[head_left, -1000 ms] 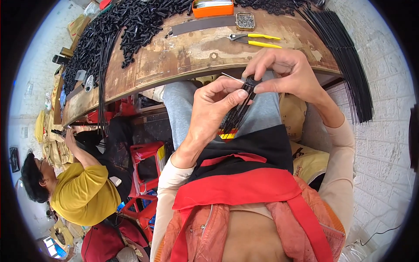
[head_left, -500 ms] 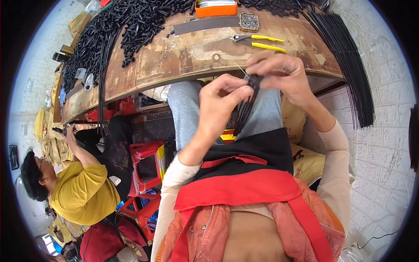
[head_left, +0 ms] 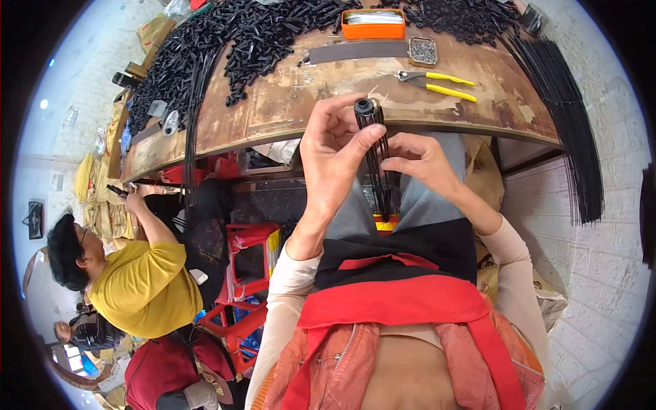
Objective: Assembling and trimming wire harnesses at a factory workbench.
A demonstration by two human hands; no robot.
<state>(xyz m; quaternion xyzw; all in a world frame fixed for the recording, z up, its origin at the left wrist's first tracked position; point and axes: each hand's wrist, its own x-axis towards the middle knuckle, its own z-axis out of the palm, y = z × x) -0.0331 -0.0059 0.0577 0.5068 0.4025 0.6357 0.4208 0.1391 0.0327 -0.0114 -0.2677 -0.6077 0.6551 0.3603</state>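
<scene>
My left hand [head_left: 331, 154] grips a black umbrella frame [head_left: 364, 109] in front of the table edge, thumb across its tubular hub and fingers behind. The hub's round open end faces up, and thin black ribs hang from it towards my lap. Pale wire ends [head_left: 373, 89] stick out beside the hub. Just right of and below the hub, my right hand [head_left: 424, 162] has its thumb and fingertips closed at the hanging ribs. What exactly lies between those fingertips is partly hidden.
On the wooden table [head_left: 287, 102] lie yellow-handled pliers [head_left: 444, 83], a grey strip [head_left: 355, 52], a dish of small metal bits [head_left: 422, 50] and an orange box [head_left: 373, 26]. Black plastic tubes [head_left: 266, 51] are heaped behind. Rib bundles [head_left: 570, 130] overhang the right edge. A co-worker [head_left: 140, 280] sits at left.
My left hand has raised and turned the umbrella frame so its hub stands upright. My right hand has dropped from the hub's top to the ribs. The view has shifted, moving the table rightward.
</scene>
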